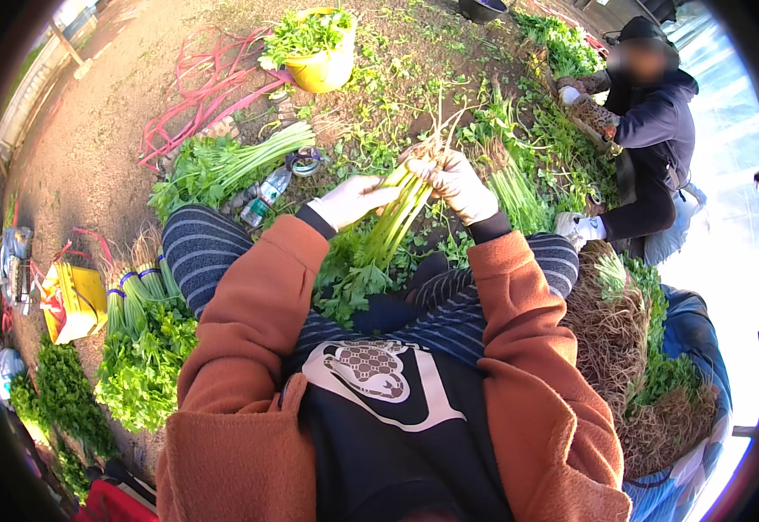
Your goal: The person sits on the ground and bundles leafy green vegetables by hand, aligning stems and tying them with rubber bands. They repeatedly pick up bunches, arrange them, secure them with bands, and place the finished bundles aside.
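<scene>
Between my knees I hold a small bunch of celery (400, 225), its pale roots up and its leaves hanging down over my lap. My gloved right hand (463, 187) grips it just below the roots. Lower on the stalks, my gloved left hand (355, 201) has its thumb across their left side; its fingertips are partly hidden behind them. Left of the hands, a pile of celery stalks (249, 156) lies on the ground beside a plastic bottle (267, 196) and a roll of tape (304, 161). More rooted celery (519, 189) lies beyond my right hand.
A yellow bucket (319, 68) of greens stands ahead near tangled pink straps (206, 85). Tied celery bundles (141, 346) and a yellow container (76, 301) sit at left. At right are a heap of rooted celery (604, 326) and a seated person (653, 130) handling greens.
</scene>
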Demonstrator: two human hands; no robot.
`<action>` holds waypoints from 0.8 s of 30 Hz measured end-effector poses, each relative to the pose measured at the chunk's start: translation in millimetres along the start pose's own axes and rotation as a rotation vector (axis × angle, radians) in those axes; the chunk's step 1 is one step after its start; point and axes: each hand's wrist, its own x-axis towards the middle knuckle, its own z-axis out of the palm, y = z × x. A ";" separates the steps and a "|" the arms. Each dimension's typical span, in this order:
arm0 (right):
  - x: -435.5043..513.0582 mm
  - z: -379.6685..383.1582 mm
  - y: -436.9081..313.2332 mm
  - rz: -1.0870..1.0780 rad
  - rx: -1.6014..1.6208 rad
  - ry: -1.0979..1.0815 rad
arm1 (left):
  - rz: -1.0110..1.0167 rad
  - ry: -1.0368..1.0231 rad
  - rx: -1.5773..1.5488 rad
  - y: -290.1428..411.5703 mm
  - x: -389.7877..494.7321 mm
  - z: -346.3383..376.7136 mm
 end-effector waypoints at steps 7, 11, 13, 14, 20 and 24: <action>6.4 -8.4 26.8 0.010 0.164 -0.138 | -0.023 -0.219 -0.072 14.6 -5.4 -0.3; 3.8 -2.5 22.6 0.077 0.153 -0.136 | -0.126 -0.234 -0.304 20.1 -14.2 7.6; 4.8 -2.1 29.4 -0.023 0.076 -0.046 | -0.130 -0.295 -0.224 11.0 -13.1 2.1; 14.6 -6.8 32.7 -0.162 -0.004 0.037 | -0.171 -0.314 0.025 -22.3 -2.6 -10.2; 15.7 -18.0 -21.1 -0.403 -0.359 0.410 | -0.539 -0.010 0.953 -53.6 -23.9 -41.2; 29.1 6.4 -30.0 -0.435 -0.464 0.383 | 0.260 0.648 0.712 14.0 1.5 4.3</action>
